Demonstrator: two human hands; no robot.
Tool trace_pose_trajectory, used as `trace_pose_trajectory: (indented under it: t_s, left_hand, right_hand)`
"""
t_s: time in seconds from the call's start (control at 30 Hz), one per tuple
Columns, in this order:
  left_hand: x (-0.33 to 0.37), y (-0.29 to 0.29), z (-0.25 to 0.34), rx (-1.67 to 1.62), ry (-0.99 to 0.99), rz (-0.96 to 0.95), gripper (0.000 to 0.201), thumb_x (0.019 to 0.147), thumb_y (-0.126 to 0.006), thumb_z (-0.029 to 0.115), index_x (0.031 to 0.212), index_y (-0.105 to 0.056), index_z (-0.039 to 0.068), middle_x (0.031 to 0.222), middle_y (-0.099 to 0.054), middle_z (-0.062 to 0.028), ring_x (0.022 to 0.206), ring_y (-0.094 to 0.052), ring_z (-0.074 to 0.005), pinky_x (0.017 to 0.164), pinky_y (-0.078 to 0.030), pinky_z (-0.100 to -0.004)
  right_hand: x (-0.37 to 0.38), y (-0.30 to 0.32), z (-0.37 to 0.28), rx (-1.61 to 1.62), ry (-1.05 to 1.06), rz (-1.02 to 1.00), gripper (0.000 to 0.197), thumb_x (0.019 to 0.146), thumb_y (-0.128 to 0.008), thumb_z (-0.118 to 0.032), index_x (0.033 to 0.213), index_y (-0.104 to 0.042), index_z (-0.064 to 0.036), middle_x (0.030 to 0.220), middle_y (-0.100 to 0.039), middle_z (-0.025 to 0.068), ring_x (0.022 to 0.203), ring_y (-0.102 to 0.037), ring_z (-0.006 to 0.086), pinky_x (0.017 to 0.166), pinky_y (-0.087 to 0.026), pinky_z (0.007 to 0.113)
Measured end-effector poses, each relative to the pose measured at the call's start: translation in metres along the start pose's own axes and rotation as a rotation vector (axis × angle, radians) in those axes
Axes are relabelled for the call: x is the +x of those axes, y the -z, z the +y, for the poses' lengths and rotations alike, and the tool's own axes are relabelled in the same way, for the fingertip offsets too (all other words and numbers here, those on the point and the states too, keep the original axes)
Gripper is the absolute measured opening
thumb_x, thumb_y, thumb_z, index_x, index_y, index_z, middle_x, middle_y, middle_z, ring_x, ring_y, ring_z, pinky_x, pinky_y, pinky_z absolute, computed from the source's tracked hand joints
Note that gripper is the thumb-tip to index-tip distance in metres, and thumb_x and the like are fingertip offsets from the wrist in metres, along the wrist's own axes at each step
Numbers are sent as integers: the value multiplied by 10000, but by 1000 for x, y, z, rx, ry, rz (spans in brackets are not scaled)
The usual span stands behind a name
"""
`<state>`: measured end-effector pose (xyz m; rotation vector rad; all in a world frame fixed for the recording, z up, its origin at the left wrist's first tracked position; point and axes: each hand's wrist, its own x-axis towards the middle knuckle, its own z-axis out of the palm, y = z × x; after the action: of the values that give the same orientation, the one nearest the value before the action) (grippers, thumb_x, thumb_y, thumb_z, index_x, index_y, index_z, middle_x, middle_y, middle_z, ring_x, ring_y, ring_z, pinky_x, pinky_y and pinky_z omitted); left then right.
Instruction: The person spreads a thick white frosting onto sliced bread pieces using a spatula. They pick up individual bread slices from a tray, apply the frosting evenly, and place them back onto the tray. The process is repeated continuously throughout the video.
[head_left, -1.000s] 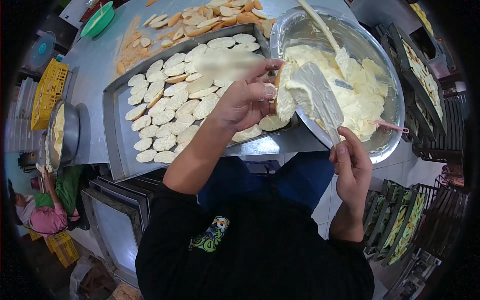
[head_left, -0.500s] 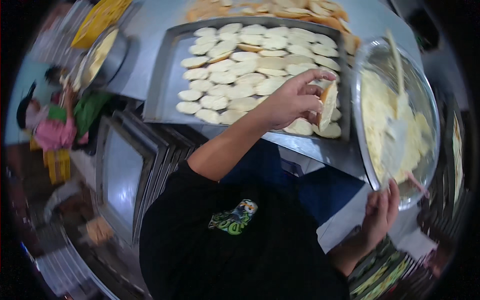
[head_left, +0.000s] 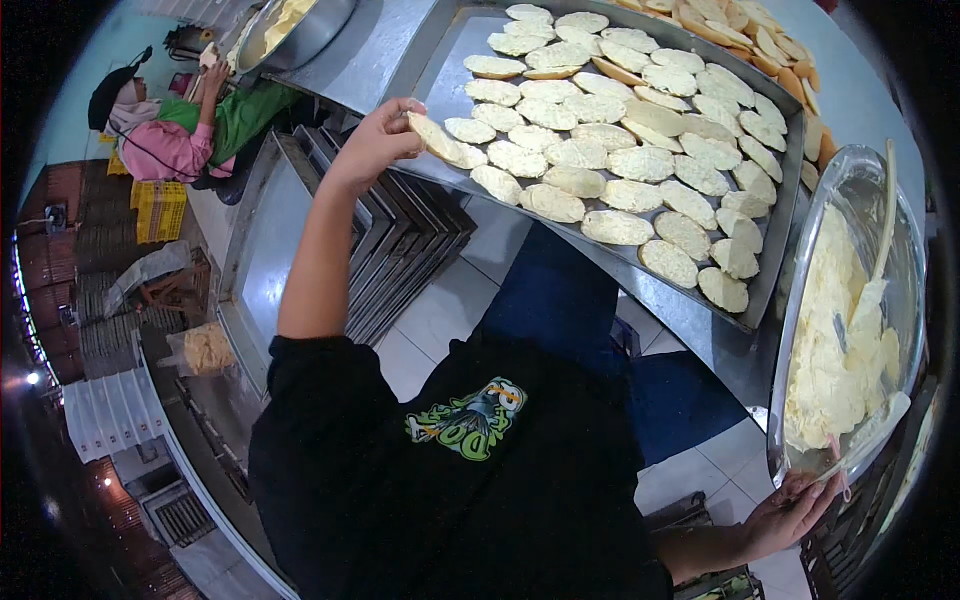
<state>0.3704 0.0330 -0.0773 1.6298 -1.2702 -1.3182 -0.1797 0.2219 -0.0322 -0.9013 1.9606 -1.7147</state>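
My left hand (head_left: 385, 145) pinches an oval bread slice (head_left: 432, 137), spread with pale cream, over the near left corner of a metal baking tray (head_left: 425, 55). In the tray lie rows of similar cream-topped bread slices (head_left: 577, 153). At the lower right my right hand (head_left: 795, 512) is closed on a spatula (head_left: 870, 438) with cream on its blade, at the near end of a large metal bowl (head_left: 780, 400). Pale cream (head_left: 825, 350) fills much of the bowl. A long-handled scoop or paddle (head_left: 882, 225) rests in it, its lower end smeared with cream.
Bread slices without visible cream (head_left: 765, 40) are heaped beyond the tray on the metal table (head_left: 350, 60). Stacked trays (head_left: 290, 215) stand below at the left. A co-worker in a pink top (head_left: 165, 145) is beside another bowl (head_left: 325, 35). A bag (head_left: 205, 350) sits further down.
My left hand has carried the bread slice leftward from the tray's right side to its left corner. My right hand has shifted lower right with the spatula. The view has turned.
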Motion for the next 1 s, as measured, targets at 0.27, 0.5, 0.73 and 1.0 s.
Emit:
trace_pose_trajectory:
  t_s: [0.27, 0.5, 0.73, 1.0]
  left_hand:
    - [31, 30, -19, 477, 268, -150, 313, 670, -592, 105, 965, -525, 24, 830, -568, -21, 739, -517, -86, 628, -392, -209]
    - [50, 30, -21, 701, 349, -396, 266, 690, -609, 235, 853, -614, 25, 717, -568, -6, 618, -477, -81, 534, -384, -203]
    - [49, 26, -20, 675, 459, -185, 312, 769, -586, 317, 835, -617, 14, 749, -600, -28, 603, -499, -86, 504, -404, -208]
    - [53, 33, -37, 623, 351, -241, 321, 710, -648, 285, 870, -601, 11, 731, -599, -41, 635, -544, -108, 567, -452, -225]
  right_hand:
    - [13, 20, 18, -78, 34, -43, 398, 897, -424, -166, 1229, -367, 46, 1000, -454, 104, 834, -428, 139, 749, -378, 246]
    - [8, 27, 17, 74, -65, 23, 370, 906, -413, -138, 1242, -384, 13, 1213, -427, 124, 950, -484, 151, 779, -412, 232]
    - [14, 34, 24, 2, -18, 66, 372, 897, -432, -131, 1245, -397, -6, 1200, -445, 108, 907, -483, 136, 740, -412, 225]
    - [12, 27, 22, 65, -120, 92, 360, 902, -425, -156, 1235, -415, -21, 1278, -383, 107, 1141, -396, 201, 893, -375, 290]
